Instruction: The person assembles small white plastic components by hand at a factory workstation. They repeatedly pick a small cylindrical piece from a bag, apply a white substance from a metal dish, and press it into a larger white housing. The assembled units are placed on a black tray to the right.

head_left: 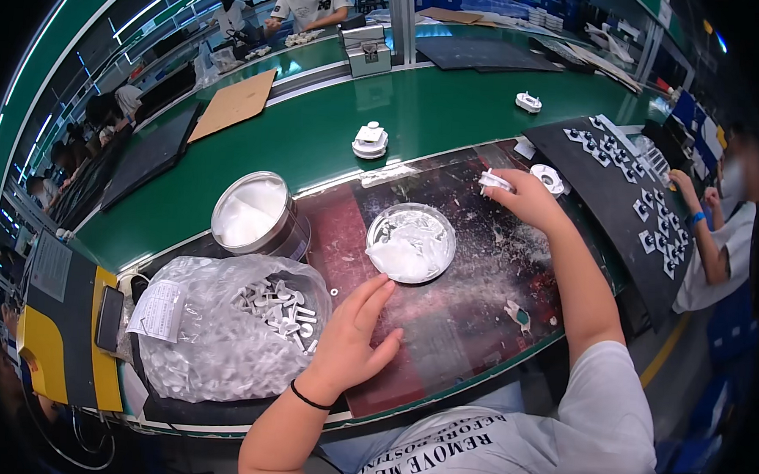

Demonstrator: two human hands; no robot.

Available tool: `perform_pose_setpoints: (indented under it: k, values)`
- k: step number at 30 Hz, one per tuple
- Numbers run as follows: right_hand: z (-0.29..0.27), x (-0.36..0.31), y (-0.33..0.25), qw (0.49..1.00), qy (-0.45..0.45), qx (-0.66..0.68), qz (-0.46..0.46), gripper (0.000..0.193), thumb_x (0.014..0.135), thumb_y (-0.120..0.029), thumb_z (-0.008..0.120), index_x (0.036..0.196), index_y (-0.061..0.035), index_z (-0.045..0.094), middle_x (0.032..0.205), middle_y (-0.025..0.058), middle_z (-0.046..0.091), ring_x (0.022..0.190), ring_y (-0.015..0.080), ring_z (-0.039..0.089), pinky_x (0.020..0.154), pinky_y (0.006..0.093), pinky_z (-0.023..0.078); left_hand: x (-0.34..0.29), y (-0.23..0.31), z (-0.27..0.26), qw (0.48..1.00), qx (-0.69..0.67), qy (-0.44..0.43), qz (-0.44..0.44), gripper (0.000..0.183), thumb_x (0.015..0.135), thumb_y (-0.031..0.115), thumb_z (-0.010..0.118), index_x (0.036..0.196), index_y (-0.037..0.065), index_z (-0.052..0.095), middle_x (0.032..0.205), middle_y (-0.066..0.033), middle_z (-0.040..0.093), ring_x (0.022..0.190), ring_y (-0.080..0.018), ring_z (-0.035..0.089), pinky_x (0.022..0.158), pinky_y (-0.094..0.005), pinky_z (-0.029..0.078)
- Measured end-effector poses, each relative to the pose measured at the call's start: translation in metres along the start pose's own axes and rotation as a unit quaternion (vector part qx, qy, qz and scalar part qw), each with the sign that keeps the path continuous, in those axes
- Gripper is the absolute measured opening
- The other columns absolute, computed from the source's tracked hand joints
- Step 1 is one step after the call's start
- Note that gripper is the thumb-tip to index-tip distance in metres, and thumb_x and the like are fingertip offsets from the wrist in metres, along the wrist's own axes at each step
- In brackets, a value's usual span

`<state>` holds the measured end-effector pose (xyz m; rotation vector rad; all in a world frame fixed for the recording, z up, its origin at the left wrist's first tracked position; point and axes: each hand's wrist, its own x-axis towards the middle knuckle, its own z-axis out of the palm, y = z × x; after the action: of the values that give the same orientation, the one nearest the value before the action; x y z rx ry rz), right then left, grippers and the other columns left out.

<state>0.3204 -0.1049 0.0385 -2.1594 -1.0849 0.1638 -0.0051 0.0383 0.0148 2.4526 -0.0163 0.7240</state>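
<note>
My right hand (pixel 529 199) pinches a small white round plastic part (pixel 495 183) over the far right of the stained work board (pixel 479 284). Just beside that hand lies another white ring-shaped part (pixel 548 178). My left hand (pixel 354 337) is empty, its fingers stretched out and the thumb apart. Its fingertips reach the near edge of a shallow round dish (pixel 450 229), touching or almost touching it. White paste (pixel 413 254) lies smeared in the dish, heaped toward its near left side.
Left of the dish stand an open tin (pixel 299 233) of white paste and a clear bag (pixel 196 356) of white plastic pieces. White assemblies (pixel 369 142) sit on the green conveyor belt (pixel 453 105). At right, a black board (pixel 601 200) carries several small parts, near a co-worker's arm (pixel 716 247).
</note>
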Motion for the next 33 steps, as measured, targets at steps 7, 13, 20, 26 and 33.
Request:
perform_pose_setpoints:
  k: [7,13,20,26,33]
  values:
    - [0.015,-0.054,-0.060,0.823,-0.345,0.436,0.120,0.038,0.093,-0.035,0.055,0.113,-0.0029,0.060,0.100,0.0057,0.065,0.090,0.0143,0.062,0.078,0.0307,0.051,0.004,0.001,0.007,0.995,-0.038,0.047,0.079,0.086,0.068,0.026,0.079,0.137,0.007,0.032,0.132,-0.0203,0.043,0.115,-0.0378,0.048,0.094,-0.0439,0.041]
    - [0.058,-0.079,-0.098,0.769,-0.533,0.342,0.092,0.045,0.097,-0.039,0.044,0.119,-0.0022,0.055,0.109,0.0097,0.060,0.093,0.0157,0.061,0.067,0.0284,0.055,0.002,0.005,0.008,0.992,-0.066,-0.049,0.095,0.093,0.063,0.034,0.081,0.138,0.007,0.032,0.129,-0.0190,0.046,0.112,-0.0372,0.049,0.093,-0.0440,0.041]
    - [0.069,-0.078,-0.092,0.832,-0.515,0.202,0.045,0.038,0.096,-0.033,0.046,0.113,-0.0018,0.058,0.086,0.0095,0.063,0.064,0.0150,0.062,0.061,0.0271,0.053,0.001,0.006,0.009,0.991,-0.043,-0.125,0.032,0.086,0.064,0.032,0.081,0.134,0.006,0.039,0.118,-0.0150,0.054,0.104,-0.0347,0.053,0.088,-0.0429,0.042]
    - [0.042,-0.073,-0.100,0.914,-0.340,0.220,0.014,0.035,0.093,-0.032,0.052,0.110,-0.0013,0.060,0.079,0.0063,0.063,0.062,0.0107,0.058,0.057,0.0255,0.048,0.003,0.010,-0.006,0.995,-0.029,-0.098,0.007,0.079,0.064,0.034,0.080,0.127,0.003,0.045,0.110,-0.0159,0.055,0.099,-0.0337,0.053,0.085,-0.0400,0.041]
    - [0.034,-0.063,-0.089,0.930,-0.254,0.263,-0.024,0.028,0.089,-0.025,0.059,0.104,-0.0019,0.064,0.080,0.0057,0.064,0.069,0.0104,0.057,0.064,0.0259,0.046,-0.010,-0.035,-0.051,0.963,0.201,0.067,-0.169,0.018,0.070,0.014,0.065,0.086,0.006,0.062,0.081,-0.0106,0.059,0.079,-0.0314,0.056,0.072,-0.0424,0.042]
